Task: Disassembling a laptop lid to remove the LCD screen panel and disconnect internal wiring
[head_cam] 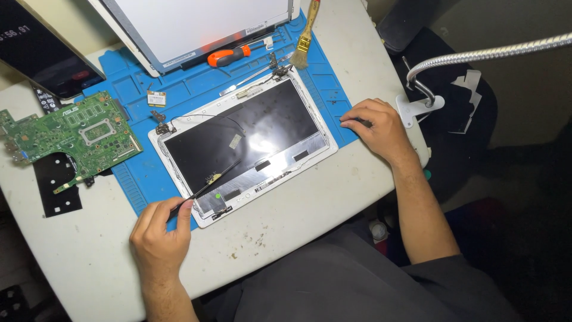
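Note:
A white laptop lid shell [179, 169] with a dark shiny inside lies on a blue work mat [196, 83]. My left hand [161, 229] is at its near left corner and grips a thin black tool [210, 182] whose tip rests on the dark panel near a small gold piece. My right hand [375, 128] rests on the mat's right edge, fingers curled over a small dark object, beside the lid's right side. Metal hinges [275, 67] sit at the lid's far corner.
A green circuit board [65, 134] lies left on the white table, above a black sheet [56, 185]. A display panel [196, 27], an orange-handled screwdriver [229, 55] and a brush [305, 36] lie at the back. A flexible metal lamp arm [476, 56] clamps at the right.

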